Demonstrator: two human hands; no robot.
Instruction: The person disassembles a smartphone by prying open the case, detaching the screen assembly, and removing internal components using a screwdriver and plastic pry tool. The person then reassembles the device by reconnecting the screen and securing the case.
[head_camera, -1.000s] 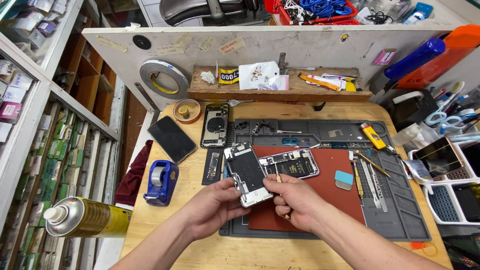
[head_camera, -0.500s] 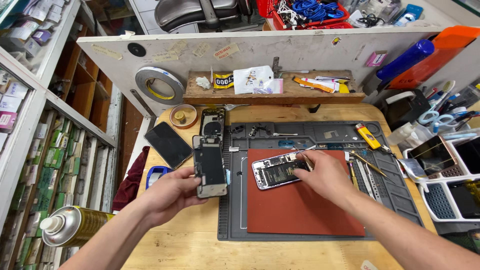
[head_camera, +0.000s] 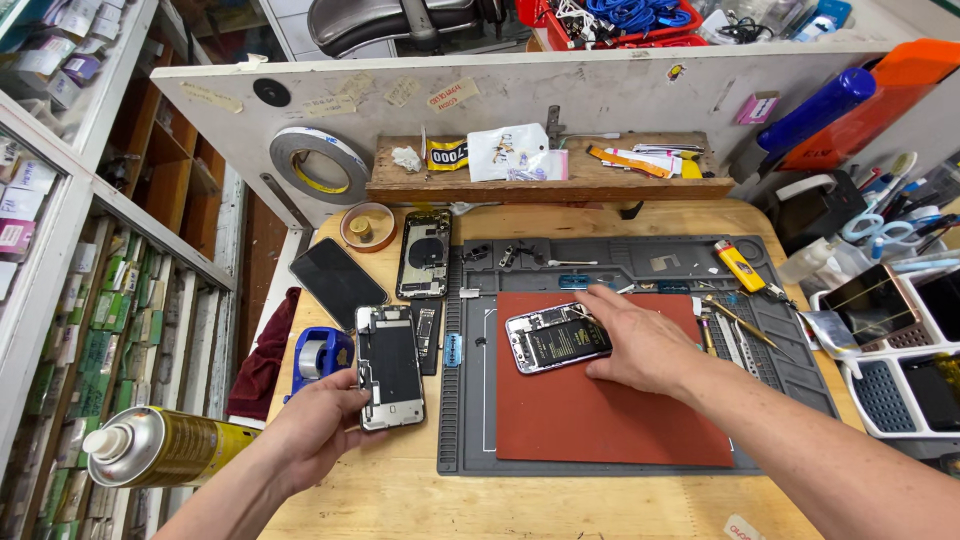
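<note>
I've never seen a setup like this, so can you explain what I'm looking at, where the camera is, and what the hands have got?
No machine here: a person works with bare hands, and the single camera sits on their head, looking down at a wooden workbench. The left hand holds a detached phone screen panel, its metal back facing up, at the edge of a grey work mat. The right hand rests on an opened phone body lying on a red pad. Nearby lie a blue tape dispenser, a dark phone, another opened phone shell, a yellow lighter and a spray can.
</note>
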